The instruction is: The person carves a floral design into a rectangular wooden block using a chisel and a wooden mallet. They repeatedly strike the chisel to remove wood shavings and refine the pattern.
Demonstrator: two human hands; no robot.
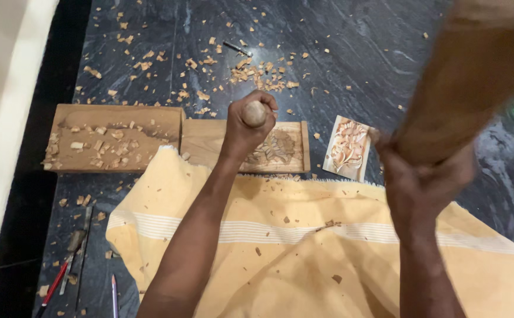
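Chisel handle [255, 113], rounded and wooden, shows end-on from the head camera, so its long axis runs almost straight toward the lens and down onto the carved wooden panel [280, 148]; the blade is hidden beneath the fist. The left hand [246, 123] is wrapped tight around that handle, over the panel's flower relief. The right hand [425, 185] is clenched around a wooden mallet [475, 76], raised, blurred and slanting up to the right (it covers much of the upper right corner). Left of the panel, touching it, lies a larger wooden block [115, 138] strewn with chips. Just right of the panel leans a small carved sample piece [348, 147]. A yellow striped cloth [304, 247] spreads below. Wood chips litter the dark stone floor [351, 53]; pencils and slim tools [71, 265] lie lower left.
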